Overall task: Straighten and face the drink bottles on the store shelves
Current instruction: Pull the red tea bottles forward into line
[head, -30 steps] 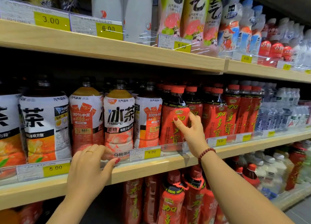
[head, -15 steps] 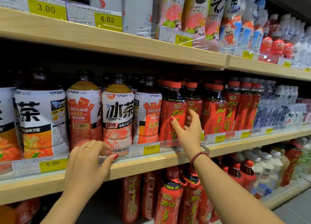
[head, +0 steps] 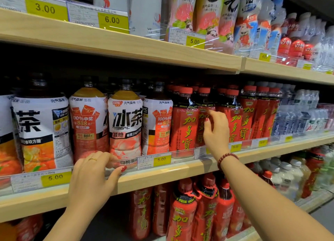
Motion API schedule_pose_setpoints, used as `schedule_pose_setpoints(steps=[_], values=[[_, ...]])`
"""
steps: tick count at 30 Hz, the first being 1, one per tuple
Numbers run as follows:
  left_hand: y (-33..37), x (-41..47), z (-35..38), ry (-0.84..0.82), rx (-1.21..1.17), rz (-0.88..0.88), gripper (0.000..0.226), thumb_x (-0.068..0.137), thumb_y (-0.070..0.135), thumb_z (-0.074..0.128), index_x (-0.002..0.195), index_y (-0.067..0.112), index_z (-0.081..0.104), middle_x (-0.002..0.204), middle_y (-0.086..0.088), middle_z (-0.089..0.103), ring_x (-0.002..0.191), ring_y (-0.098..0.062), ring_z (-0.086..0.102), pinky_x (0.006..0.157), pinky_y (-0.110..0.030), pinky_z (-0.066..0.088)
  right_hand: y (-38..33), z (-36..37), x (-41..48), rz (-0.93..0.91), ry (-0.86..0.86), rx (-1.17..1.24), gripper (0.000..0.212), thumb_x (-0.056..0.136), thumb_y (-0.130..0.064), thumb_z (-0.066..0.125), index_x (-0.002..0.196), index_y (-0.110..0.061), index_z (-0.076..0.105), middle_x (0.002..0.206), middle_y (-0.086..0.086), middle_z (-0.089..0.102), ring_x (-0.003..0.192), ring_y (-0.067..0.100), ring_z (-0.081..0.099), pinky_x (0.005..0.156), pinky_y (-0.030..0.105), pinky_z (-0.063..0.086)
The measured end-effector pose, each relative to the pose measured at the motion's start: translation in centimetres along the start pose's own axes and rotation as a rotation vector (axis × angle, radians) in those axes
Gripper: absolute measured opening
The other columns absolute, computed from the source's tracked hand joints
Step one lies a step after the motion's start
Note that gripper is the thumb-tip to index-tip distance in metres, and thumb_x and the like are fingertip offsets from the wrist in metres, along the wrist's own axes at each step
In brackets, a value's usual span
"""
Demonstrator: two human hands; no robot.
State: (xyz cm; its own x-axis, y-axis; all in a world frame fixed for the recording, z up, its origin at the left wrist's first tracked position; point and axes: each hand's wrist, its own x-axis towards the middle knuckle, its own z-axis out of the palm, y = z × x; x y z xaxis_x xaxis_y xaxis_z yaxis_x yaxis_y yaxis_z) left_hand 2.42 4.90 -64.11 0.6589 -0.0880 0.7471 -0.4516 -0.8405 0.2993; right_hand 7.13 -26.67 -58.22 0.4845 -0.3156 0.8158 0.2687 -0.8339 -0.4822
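Tea bottles [head: 124, 125] stand left of herbal-drink bottles [head: 184, 125] on middle shelf [head: 162, 175]

Left hand [head: 90, 179]: a thin gold ring [head: 92, 159] on one finger, glossy red polish on the thumbnail [head: 123, 168]. Right hand [head: 216, 132]: the same red polish on a fingernail [head: 206, 119], and at the wrist a bracelet [head: 226, 159] of small round dark-red beads in a single strand. Left forearm [head: 72, 219] and right forearm [head: 271, 204] bare down to the lower edge of the view.
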Motion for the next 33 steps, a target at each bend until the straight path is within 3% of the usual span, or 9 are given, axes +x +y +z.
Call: schedule_pose_setpoints(steps=[3, 8, 10, 12, 15, 22, 27, 30, 33], values=[[0.0, 0.0, 0.0, -0.001, 0.005, 0.006, 0.029, 0.066, 0.019, 0.086, 0.074, 0.022, 0.059, 0.068, 0.01, 0.056, 0.063, -0.019, 0.054, 0.063, -0.035, 0.035, 1.1, -0.6, 2.0, -0.094, -0.122, -0.197, 0.056, 0.088, -0.006, 0.062, 0.141, -0.015, 0.045, 0.148, 0.009, 0.036, 0.137, 0.024, 0.031, 0.103, 0.029, 0.034], [-0.2, -0.1, 0.0, 0.004, 0.016, 0.042, 0.029, 0.064, 0.016, 0.087, 0.076, 0.021, 0.06, 0.067, 0.011, 0.054, 0.062, -0.019, 0.054, 0.06, -0.036, 0.038, 1.7, -0.8, 4.4, -0.126, -0.353, -0.351, 0.087, 0.08, -0.003, 0.066, 0.149, -0.038, 0.026, 0.161, -0.002, 0.012, 0.146, 0.029, 0.016, 0.101, 0.043, 0.047], [-0.4, -0.1, 0.1, 0.021, 0.012, 0.063, 0.026, 0.068, 0.018, 0.085, 0.076, 0.021, 0.061, 0.066, 0.011, 0.054, 0.061, -0.019, 0.055, 0.058, -0.037, 0.038, 1.9, -1.0, 5.0, -0.192, -0.389, -0.472, 0.09, 0.081, -0.008, 0.07, 0.149, -0.042, 0.022, 0.162, 0.001, 0.009, 0.146, 0.033, 0.015, 0.102, 0.045, 0.047], [-0.6, 0.0, 0.2, 0.037, 0.011, 0.087, 0.017, 0.075, 0.033, 0.074, 0.076, 0.022, 0.061, 0.066, 0.012, 0.054, 0.06, -0.018, 0.055, 0.057, -0.037, 0.038, 2.4, -1.3, 5.4, -0.306, -0.394, -0.584, 0.087, 0.083, -0.025, 0.074, 0.15, -0.042, 0.021, 0.16, 0.01, 0.014, 0.143, 0.037, 0.023, 0.103, 0.047, 0.044], [-0.7, 0.1, 0.1, 0.024, 0.002, 0.104, 0.028, 0.075, 0.051, 0.05, 0.078, 0.025, 0.061, 0.067, 0.014, 0.053, 0.058, -0.015, 0.054, 0.056, -0.038, 0.04, 3.0, -2.0, 6.0, -0.379, -0.386, -0.596, 0.081, 0.084, -0.039, 0.071, 0.15, -0.036, 0.026, 0.155, 0.02, 0.025, 0.138, 0.042, 0.033, 0.104, 0.05, 0.041], [-0.4, 0.4, 0.0, 0.03, 0.01, 0.09, 0.031, 0.072, 0.052, 0.047, 0.078, 0.025, 0.062, 0.065, 0.013, 0.054, 0.056, -0.014, 0.053, 0.054, -0.038, 0.042, 3.6, -3.2, 7.0, -0.388, -0.439, -0.503, 0.084, 0.08, -0.035, 0.076, 0.149, -0.038, 0.029, 0.154, 0.019, 0.025, 0.14, 0.041, 0.029, 0.109, 0.049, 0.036], [-0.4, 0.3, 0.0, 0.04, 0.019, 0.077, 0.032, 0.072, 0.053, 0.048, 0.078, 0.025, 0.062, 0.065, 0.012, 0.054, 0.057, -0.013, 0.054, 0.054, -0.041, 0.044, 2.6, -2.5, 7.9, -0.384, -0.582, -0.64, 0.111, 0.071, -0.044, 0.081, 0.147, -0.054, 0.001, 0.157, 0.022, 0.012, 0.143, 0.041, 0.02, 0.112, 0.047, 0.031], [-0.5, 0.3, 0.2, 0.061, -0.007, 0.081, 0.033, 0.073, 0.052, 0.05, 0.078, 0.022, 0.063, 0.066, 0.011, 0.055, 0.056, -0.015, 0.054, 0.054, -0.045, 0.046, 2.4, -2.7, 8.4, -0.396, -0.605, -0.641, 0.11, 0.065, -0.04, 0.086, 0.147, -0.05, 0.013, 0.151, 0.025, 0.021, 0.14, 0.042, 0.026, 0.103, 0.05, 0.042], [-0.6, 0.2, 0.2, 0.062, -0.005, 0.088, 0.032, 0.073, 0.052, 0.05, 0.079, 0.023, 0.062, 0.067, 0.013, 0.054, 0.057, -0.014, 0.054, 0.056, -0.043, 0.045, 2.6, -3.4, 9.0, -0.391, -0.646, -0.569, 0.106, 0.063, -0.033, 0.088, 0.144, -0.049, 0.022, 0.151, 0.025, 0.024, 0.14, 0.042, 0.027, 0.1, 0.052, 0.044]])
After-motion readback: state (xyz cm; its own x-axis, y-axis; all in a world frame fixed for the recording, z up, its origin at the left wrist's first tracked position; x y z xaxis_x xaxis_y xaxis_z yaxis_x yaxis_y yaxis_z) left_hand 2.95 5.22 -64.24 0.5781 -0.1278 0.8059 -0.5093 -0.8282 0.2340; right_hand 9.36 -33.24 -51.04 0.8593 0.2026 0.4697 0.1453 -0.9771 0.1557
